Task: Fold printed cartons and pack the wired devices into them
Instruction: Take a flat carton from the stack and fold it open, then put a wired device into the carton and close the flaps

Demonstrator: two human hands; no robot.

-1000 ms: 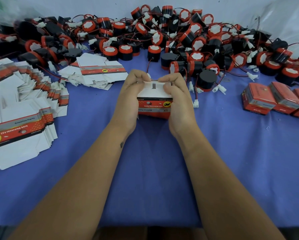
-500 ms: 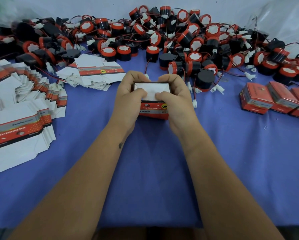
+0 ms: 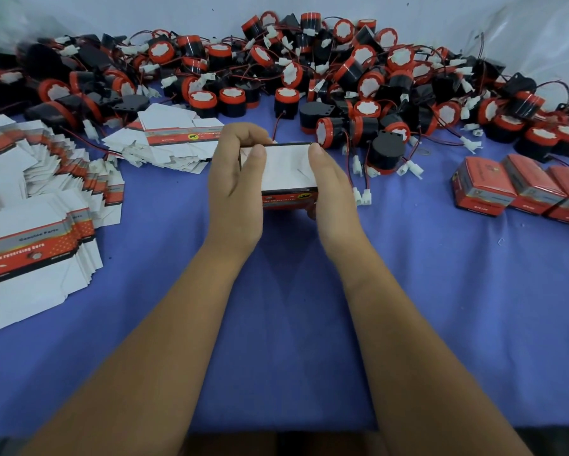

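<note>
Red-banded carton (image 3: 288, 179) gripped by both hands (image 3: 235, 189); flat blanks (image 3: 29, 245) read "Genuine Parts".

I see a small packing workshop: a blue-covered table (image 3: 441, 307) with a big heap of wired devices (image 3: 359, 77), stacks of flat cartons (image 3: 39, 245) and finished boxes (image 3: 520, 189).

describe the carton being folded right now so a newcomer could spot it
On the blue tablecloth, look in the middle, just in front of the pile of red-and-black devices. The carton sits between the left hand and right hand. Unlike the flat blanks and closed red boxes, its white flaps face up.
</note>
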